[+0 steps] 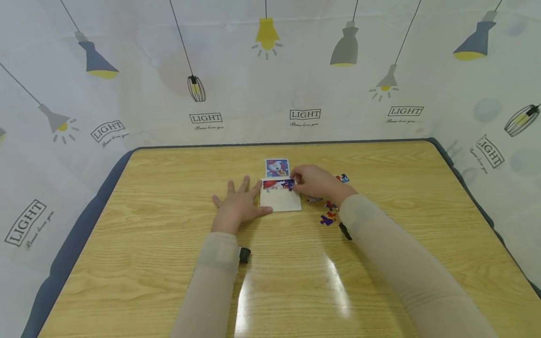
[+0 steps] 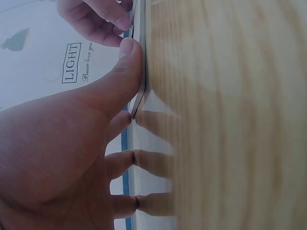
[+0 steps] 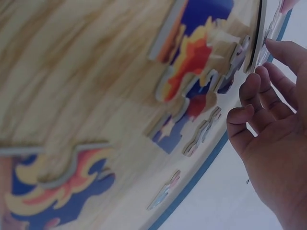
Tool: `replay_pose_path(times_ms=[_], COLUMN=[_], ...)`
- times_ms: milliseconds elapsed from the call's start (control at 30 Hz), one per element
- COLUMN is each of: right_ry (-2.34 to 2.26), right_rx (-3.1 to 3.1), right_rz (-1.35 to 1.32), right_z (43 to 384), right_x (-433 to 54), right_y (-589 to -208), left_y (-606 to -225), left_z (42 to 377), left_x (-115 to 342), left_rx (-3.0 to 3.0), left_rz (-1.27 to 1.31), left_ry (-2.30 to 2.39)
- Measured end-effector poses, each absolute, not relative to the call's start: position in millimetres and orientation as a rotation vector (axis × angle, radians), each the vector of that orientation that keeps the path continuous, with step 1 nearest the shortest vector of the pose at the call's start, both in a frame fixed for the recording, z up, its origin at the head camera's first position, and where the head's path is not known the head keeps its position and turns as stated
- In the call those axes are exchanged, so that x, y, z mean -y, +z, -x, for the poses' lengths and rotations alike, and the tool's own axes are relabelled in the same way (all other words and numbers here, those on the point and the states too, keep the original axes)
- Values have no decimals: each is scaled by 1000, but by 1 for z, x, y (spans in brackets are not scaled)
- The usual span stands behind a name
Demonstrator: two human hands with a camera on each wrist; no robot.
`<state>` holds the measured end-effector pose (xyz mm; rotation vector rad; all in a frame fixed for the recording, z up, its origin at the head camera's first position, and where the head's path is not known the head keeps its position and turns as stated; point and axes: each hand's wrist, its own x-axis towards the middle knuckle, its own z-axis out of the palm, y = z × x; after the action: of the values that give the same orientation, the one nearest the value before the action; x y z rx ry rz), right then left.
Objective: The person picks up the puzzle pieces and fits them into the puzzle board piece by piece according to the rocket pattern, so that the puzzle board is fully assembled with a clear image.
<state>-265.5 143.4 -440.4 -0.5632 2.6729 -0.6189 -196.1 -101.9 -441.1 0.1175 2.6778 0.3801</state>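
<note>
A person's left hand braces a white jigsaw board on a wood-grain table, thumb laid over the near left corner and forefinger at the upper left side, a hold apparently meant to stop the board sliding while the other hand works. The board lies in front of the person, one row of picture across its far end and bare white below. Just beyond that end lies a picture card showing a white cartoon character on blue, probably set there for comparison at a glance. Loose jigsaw pieces lie scattered to the right of the board, seemingly within easy reach of the right hand. That hand bends over the row's right end, back uppermost, fingers curled and forefinger and thumb tips at a blue-purple piece; whether they pinch it or merely press it cannot be told. The left fingers are straight and fanned wide, gripping nothing; in the left wrist view, fingertips meet the tabletop while the thumb rests on the board's edge. Both forearms, in pale sleeves, angle inward toward the board, the right one slanting more sharply.
</note>
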Motion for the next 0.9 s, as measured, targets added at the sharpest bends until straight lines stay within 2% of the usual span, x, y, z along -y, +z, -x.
replay_pose_path(times_ms=[900], right_ry=[-567], right_rx=[-2669], right_rz=[669], right_z=[268], right_x=[-135], right_y=[-441], left_y=[-442], left_z=[196], left_x=[102], left_rx=[-2680], left_rz=[-114], left_ry=[376])
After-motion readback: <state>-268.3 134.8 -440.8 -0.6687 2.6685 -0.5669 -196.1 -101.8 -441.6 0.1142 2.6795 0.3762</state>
